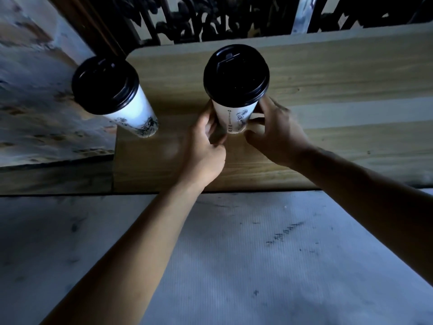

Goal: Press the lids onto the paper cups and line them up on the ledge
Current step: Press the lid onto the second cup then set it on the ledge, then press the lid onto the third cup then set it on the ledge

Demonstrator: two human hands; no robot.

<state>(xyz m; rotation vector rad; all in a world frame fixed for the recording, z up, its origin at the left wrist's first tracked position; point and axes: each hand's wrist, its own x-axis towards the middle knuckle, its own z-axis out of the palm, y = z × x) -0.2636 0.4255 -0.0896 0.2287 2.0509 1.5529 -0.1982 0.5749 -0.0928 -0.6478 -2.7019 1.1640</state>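
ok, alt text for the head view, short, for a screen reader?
Both hands, left hand and right hand, cup the base of a lidded white paper cup standing on a wooden ledge. A second lidded cup stands at the ledge's left end, apart from it.

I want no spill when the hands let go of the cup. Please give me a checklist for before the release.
1. Lid sits level on the held cup: ok.
2. Lid pressed fully down: cannot tell.
3. Held cup stands on the ledge: ok.
4. Left hand and right hand both at the cup's base: ok.
5. Other cup keeps a gap: ok.
6. Other cup away from the ledge's end: not ok.
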